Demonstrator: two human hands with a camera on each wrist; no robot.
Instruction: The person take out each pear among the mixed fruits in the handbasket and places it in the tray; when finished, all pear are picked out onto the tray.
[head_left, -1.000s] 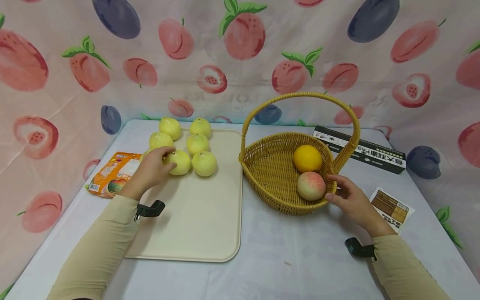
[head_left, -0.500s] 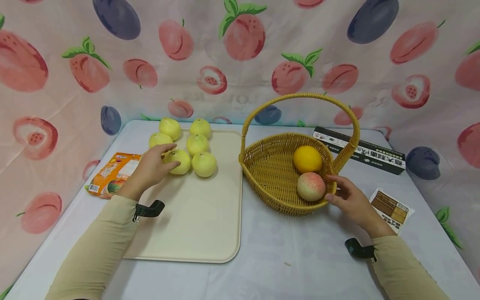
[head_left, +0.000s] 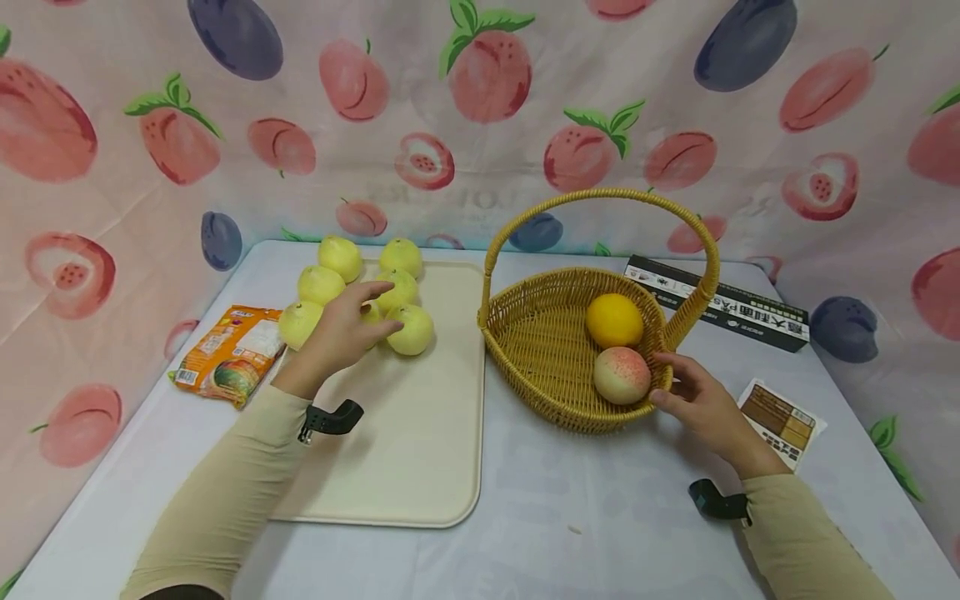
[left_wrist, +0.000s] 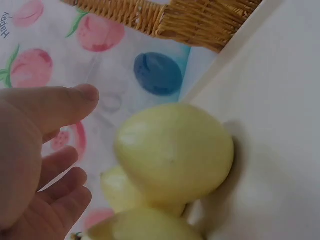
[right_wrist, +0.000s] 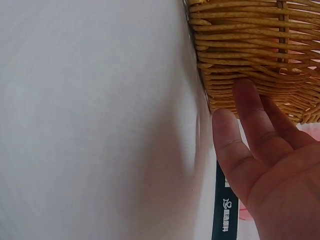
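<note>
In the head view my left hand (head_left: pixel 341 333) hovers over the pale yellow-green round fruits, thumb and fingers apart, with nothing between them. The nearest whole one is a pale round fruit (head_left: pixel 409 329); another is partly hidden behind the hand. In the left wrist view a pale fruit (left_wrist: pixel 175 152) lies beyond the fingertips, apart from them. At the right, my right hand (head_left: pixel 708 408) touches the wicker basket (head_left: pixel 525 392) at its side; in the right wrist view its fingers (right_wrist: pixel 255 115) lie fairly straight against the weave. Inside the basket sit an orange (head_left: pixel 615 320) and a peach (head_left: pixel 622 375).
The fruits stand on a beige tray (head_left: pixel 405 450). An orange snack packet (head_left: pixel 232 354) lies left of it. Behind the basket is a long black box (head_left: pixel 750 312); a brown-and-white packet (head_left: pixel 780 421) lies by my right wrist. The basket's tall handle (head_left: pixel 600 194) arches upward.
My left hand has moved right across the fruits, uncovering the pale fruit at the tray's left edge and covering more of the one beside it. The right hand and basket stay put.
</note>
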